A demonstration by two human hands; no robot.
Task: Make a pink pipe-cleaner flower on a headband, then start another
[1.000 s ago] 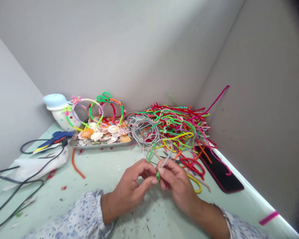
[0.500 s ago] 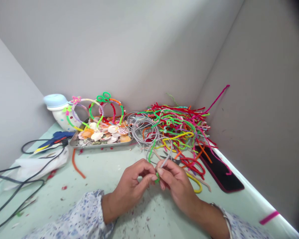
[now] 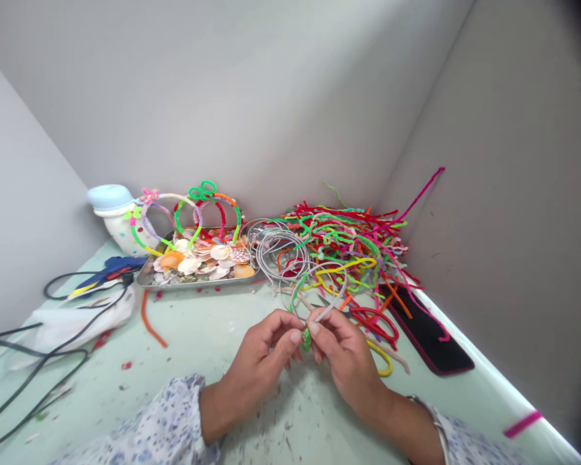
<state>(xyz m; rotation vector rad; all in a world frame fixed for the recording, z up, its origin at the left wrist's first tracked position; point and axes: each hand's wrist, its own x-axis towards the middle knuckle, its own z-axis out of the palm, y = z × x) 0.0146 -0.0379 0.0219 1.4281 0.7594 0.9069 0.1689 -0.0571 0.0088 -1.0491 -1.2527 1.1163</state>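
Both hands meet over the near middle of the table. My left hand (image 3: 261, 361) pinches a green pipe cleaner (image 3: 306, 340), whose free end rises behind the fingers. The lower part of it forms a small bunched coil between the two hands. My right hand (image 3: 351, 361) grips a thin grey wire (image 3: 343, 294) between thumb and fingers, right beside the green coil. From the right fingers the wire curves up in a loop. How the coil sits on the wire is partly hidden by the fingertips.
Behind my hands lie a coil of grey wire (image 3: 271, 252) and a heap of coloured pipe cleaners (image 3: 343, 226). A metal tray (image 3: 198, 285) of shells and pipe-cleaner headbands (image 3: 236, 213) stands left, near a blue-capped bottle (image 3: 119, 219). Right is a black phone (image 3: 436, 342); left, a black cable (image 3: 53, 352).
My left thumb has shifted up slightly on the pipe cleaner, and more of the green coil shows. The grey wire loop has swung to the right and looks rounder.
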